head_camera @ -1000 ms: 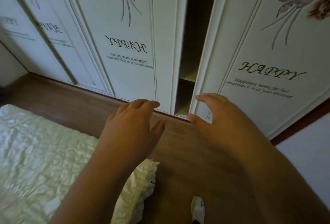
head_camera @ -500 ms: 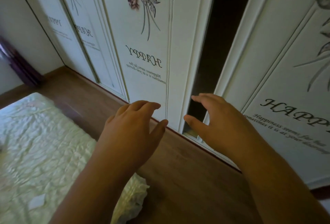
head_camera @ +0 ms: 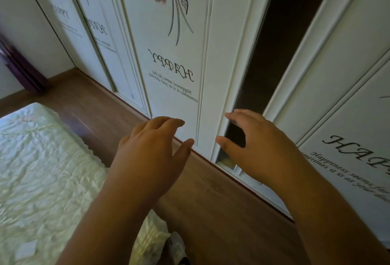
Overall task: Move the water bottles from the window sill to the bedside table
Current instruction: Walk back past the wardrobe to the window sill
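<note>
Head view, looking forward and down. Both bare arms reach out ahead of the person, palms down, over a brown wooden floor (head_camera: 211, 212). The left hand (head_camera: 147, 154) hovers with its fingers (head_camera: 168, 122) loosely spread and slightly curled, the thumb set apart; it holds nothing. The right hand (head_camera: 263, 150) is likewise empty, its fingers (head_camera: 236, 114) spread and arched, thumb pointing toward the left hand. The two hands are near each other but not touching.

Behind them stands a white wardrobe with sliding doors. The left door (head_camera: 179, 64) bears a printed flower spray and the word "HAPPY" in mirrored script; the right door (head_camera: 348, 116) carries the same word the right way round. Between the two doors lies a dark gap (head_camera: 270, 42), in front of which the right hand is held. At lower left, a bed (head_camera: 42, 169) with a crumpled pale green cover reaches to the left forearm. A purple curtain (head_camera: 19, 64) hangs at the far left edge.

The water bottles, the window sill and the bedside desk are not in view.
</note>
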Available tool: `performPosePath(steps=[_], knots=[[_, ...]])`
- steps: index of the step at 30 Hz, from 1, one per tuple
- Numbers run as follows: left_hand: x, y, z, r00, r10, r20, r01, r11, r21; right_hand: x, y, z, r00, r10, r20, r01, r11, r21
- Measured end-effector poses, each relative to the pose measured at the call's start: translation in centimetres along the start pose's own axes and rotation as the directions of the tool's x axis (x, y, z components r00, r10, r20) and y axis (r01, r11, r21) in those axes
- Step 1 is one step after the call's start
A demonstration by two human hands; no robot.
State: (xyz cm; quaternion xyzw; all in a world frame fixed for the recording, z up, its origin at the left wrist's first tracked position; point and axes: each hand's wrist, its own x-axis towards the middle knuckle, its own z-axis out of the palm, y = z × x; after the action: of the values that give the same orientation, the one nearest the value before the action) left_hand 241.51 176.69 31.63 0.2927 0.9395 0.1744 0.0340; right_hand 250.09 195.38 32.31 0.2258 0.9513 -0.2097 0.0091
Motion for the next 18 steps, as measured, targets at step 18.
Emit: performPosePath(steps=[18], knots=[[13.7,-13.1,-5.1,0.969,-0.199,-0.144,0.199,0.98,-0.014,19.2,-12.8,1.9,0.973,-0.23,0.022,0.231,0.967,-0.103]])
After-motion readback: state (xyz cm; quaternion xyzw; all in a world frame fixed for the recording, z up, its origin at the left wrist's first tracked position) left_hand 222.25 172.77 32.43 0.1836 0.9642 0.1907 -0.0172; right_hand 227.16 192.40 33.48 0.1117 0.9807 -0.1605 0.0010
